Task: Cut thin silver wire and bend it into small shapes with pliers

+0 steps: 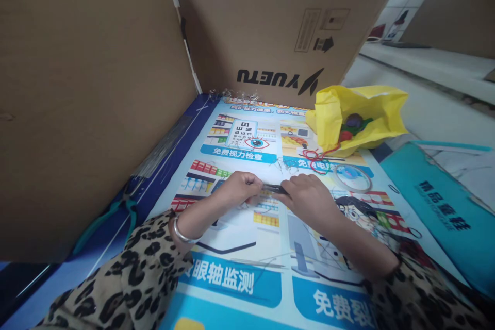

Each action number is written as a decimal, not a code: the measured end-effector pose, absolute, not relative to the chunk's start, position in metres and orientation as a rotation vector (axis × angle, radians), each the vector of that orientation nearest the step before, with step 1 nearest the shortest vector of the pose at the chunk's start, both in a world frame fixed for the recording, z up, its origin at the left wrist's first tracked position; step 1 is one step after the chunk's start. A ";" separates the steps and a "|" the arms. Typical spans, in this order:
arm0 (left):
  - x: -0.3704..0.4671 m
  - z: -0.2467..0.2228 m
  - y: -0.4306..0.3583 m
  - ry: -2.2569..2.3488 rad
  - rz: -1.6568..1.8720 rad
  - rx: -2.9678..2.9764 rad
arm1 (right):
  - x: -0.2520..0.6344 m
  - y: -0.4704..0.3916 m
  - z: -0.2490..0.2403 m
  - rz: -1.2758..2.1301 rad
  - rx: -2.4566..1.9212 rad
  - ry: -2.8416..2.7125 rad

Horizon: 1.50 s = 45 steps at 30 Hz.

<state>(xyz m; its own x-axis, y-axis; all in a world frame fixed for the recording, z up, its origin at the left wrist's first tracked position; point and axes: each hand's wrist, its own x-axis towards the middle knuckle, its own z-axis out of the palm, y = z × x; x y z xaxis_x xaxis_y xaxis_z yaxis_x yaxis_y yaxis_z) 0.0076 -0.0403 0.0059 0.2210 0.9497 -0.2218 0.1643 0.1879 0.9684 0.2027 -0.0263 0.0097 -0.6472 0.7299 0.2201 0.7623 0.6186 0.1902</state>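
Note:
Over the printed poster, my left hand and my right hand are close together. A slim dark metal tool spans the gap between them. My right hand is closed around one end of it, and its exact kind is hidden by the fingers. At the other end, the fingertips of my left hand are pinched together, on something too small to make out. Thin pieces of wire lie just beyond the hands.
Teal-handled pliers and a bundle of straight wires lie at left beside a tall cardboard wall. At right stand an open yellow bag with coloured balls, red cord, a clear ring and a teal box.

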 end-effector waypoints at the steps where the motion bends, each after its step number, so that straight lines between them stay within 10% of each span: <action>1: 0.008 0.006 -0.040 1.224 0.807 1.258 | 0.203 -0.026 0.009 -0.434 -1.242 -2.713; 45: -0.007 0.014 -0.038 1.099 0.450 1.561 | 0.211 -0.018 0.010 -0.140 -1.013 -2.924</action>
<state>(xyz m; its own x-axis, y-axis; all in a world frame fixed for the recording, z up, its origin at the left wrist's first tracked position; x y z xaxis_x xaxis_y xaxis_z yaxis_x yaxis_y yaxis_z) -0.0070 -0.0385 0.0138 0.4938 0.8278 -0.2662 0.4042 0.0526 0.9132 0.2114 -0.0179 0.0101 -0.7852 0.6151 0.0709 0.6191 0.7821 0.0706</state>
